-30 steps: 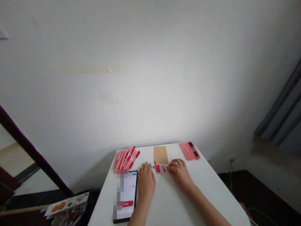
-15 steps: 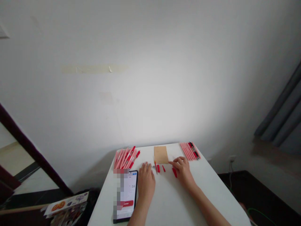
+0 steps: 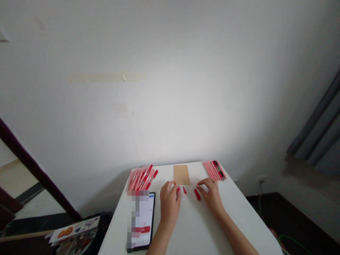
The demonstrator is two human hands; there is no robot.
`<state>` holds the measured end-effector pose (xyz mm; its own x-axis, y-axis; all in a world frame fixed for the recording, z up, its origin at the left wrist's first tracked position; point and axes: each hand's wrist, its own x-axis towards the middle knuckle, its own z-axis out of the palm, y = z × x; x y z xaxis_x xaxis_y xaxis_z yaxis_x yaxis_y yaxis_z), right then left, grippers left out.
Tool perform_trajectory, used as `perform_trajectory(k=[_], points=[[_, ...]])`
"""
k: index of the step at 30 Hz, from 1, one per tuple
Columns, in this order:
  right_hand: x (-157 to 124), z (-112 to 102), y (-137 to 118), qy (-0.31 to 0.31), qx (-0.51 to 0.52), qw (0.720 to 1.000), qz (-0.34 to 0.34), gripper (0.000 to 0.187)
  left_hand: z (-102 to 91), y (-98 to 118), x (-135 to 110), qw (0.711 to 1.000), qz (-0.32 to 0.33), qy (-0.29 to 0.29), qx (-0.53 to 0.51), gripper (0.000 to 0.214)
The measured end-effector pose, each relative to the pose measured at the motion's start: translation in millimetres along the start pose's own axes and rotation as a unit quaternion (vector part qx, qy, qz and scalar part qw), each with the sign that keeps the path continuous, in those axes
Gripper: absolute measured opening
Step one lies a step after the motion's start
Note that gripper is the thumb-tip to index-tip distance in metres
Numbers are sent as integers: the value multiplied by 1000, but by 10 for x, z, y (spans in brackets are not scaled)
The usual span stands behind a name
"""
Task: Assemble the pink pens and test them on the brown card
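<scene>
Head camera, left to right: I see the left hand over the counter, at a red piece, its grip clenched or loose I can't tell. Past a small red tip, a longer red tube lies just left of the right hand, the nearer one, long axis slanting far-left to near-right; that grip is unreadable too.

Single head-worn view, facing pale wall, looking down across nearby white table

The table bears a card between left pens and right pens.
</scene>
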<state>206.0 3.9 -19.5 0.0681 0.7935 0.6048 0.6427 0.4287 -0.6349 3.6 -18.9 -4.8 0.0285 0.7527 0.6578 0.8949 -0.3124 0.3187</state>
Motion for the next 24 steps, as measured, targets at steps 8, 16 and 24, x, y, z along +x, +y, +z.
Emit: perform_trajectory(k=[8,16,24], points=[[-2,-11,-4,-3,-20,1000,-9,29,39,279,60,997,24,-55,55,7],[-1,-29,-11,-2,-23,1000,-11,29,86,317,102,994,19,-56,91,12],[-8,-24,3,-9,-10,1000,3,26,101,274,97,996,5,-63,61,19]])
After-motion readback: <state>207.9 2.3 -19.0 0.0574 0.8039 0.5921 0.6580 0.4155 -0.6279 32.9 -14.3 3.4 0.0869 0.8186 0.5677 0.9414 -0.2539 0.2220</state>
